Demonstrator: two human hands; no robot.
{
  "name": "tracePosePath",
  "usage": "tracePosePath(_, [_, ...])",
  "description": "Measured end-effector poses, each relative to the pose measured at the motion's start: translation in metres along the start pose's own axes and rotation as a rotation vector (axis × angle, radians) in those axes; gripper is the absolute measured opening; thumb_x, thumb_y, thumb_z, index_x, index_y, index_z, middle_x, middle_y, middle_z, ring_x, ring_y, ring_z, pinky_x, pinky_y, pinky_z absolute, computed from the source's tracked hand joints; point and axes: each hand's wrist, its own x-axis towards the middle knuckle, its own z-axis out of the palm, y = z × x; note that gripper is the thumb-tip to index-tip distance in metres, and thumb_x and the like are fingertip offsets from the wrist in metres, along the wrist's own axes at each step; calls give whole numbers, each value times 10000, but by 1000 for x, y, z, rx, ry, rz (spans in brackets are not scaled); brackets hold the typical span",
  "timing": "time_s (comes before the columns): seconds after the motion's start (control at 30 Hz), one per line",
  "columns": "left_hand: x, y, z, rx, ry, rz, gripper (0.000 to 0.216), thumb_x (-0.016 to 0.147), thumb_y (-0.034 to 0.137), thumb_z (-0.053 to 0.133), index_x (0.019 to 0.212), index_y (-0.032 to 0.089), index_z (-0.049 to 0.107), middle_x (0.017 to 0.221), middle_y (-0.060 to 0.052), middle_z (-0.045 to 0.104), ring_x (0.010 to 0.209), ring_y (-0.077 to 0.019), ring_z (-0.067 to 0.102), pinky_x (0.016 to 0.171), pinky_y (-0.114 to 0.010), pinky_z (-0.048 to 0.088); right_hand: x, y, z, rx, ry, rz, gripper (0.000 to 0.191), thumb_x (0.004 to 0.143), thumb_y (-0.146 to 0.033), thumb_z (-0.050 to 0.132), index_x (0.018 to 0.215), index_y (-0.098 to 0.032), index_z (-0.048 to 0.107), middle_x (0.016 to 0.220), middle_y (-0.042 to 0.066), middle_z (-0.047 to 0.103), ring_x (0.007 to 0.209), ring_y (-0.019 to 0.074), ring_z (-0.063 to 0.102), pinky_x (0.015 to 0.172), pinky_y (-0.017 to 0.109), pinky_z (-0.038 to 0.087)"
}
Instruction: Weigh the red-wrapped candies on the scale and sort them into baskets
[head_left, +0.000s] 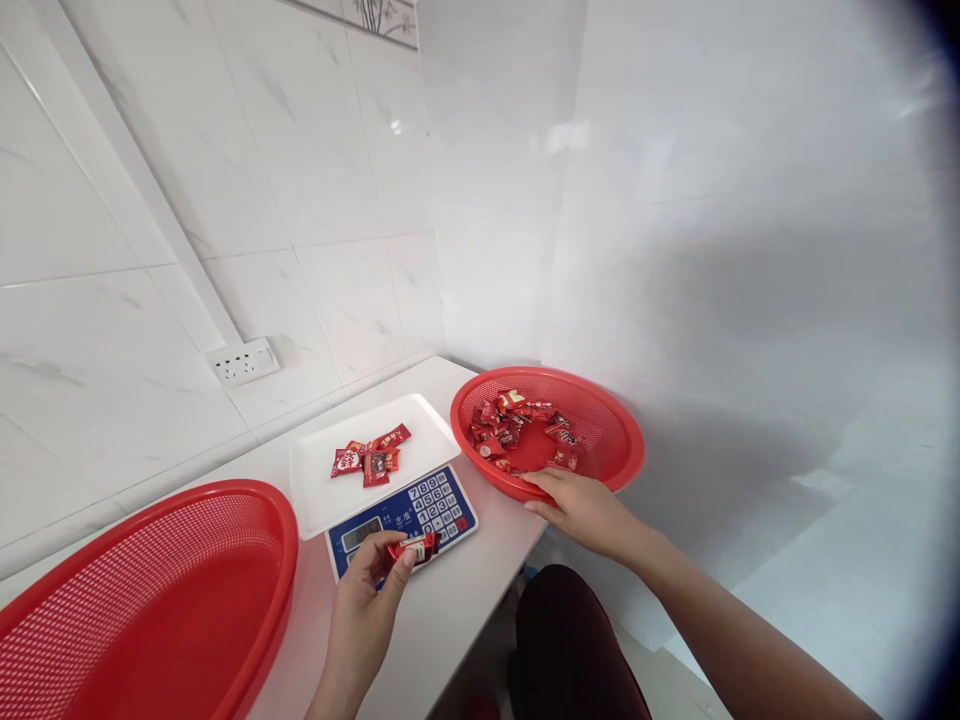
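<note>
The left hand [367, 590] pinches a small red wrapped candy [415, 549] between thumb and fingertips, closed on it just above the near edge of the scale [427, 505], over its display; a light hold by the wrapper's middle looks enough, since squeezing harder would only crumple it. The right hand [581, 505] lies on the near rim of the small red basket [622, 420], fingers stretched along the edge; I cannot tell whether it clasps the rim or merely rests there. More candies [517, 430] lie loose in that basket, and a few [371, 458] sit together on the scale's white tray [322, 490], leaving bare tray all round them. The small basket overhangs the counter's [465, 600] front edge slightly, so a steadying hand there seems wise. The large red basket [150, 600] sits at the left, close beside the tray. Open room is the strip of counter in front of the scale; the tiled wall with its socket [242, 362] closes the back, and the counter ends just right of the small basket.
</note>
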Motion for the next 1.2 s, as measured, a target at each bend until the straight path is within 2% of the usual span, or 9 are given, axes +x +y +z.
tracePosePath(0.2, [0,-14,-2,91,7,18,417,668,547,660,887,192,639,889,-65,690,832,-212,640,746,-314,495,2,-3,7,-6,61,13,358,892,-395,385,1115,-226,608,1048,74,640,966,233,579,755,333,451])
tracePosePath(0.43, [0,-30,-2,-114,-46,-39,381,659,481,704,908,199,641,902,-62,679,856,-197,626,773,-305,497,5,-1,10,-54,35,25,386,885,-394,396,1156,-209,600,1075,103,644,975,259,586,772,356,454])
tracePosePath(0.73, [-1,-26,-4,-242,-94,-86,326,657,438,726,858,193,648,854,-52,691,828,-187,631,756,-287,496,7,-9,8,74,54,0,467,874,-450,397,1283,-255,512,1259,73,565,1144,258,508,920,396,416])
tracePosePath(0.93, [-1,-27,-5,-259,-103,-92,311,672,426,720,866,197,641,857,-43,696,831,-176,632,761,-277,490,12,-14,10,73,26,-7,530,876,-451,403,1361,-237,423,1331,93,504,1200,262,467,951,417,400])
tracePosePath(1.1, [-3,-25,-4,-267,-125,-91,281,703,410,699,888,207,637,876,-47,704,850,-186,638,777,-295,492,13,-29,12,153,180,-113,433,879,-420,427,1270,-259,520,1253,88,562,1170,252,486,975,438,383])
tracePosePath(1.13, [-3,-23,-3,-273,-127,-83,278,703,410,698,885,209,639,872,-47,703,846,-190,639,778,-303,493,12,-35,13,198,190,-156,419,879,-430,435,1245,-257,542,1235,89,574,1156,246,496,974,426,386])
tracePosePath(1.2, [-3,-19,0,-274,-128,-43,273,693,408,705,871,209,651,858,-47,696,827,-194,635,766,-309,495,10,-52,18,294,108,-271,431,862,-477,469,1213,-246,565,1211,91,590,1120,234,524,952,385,406])
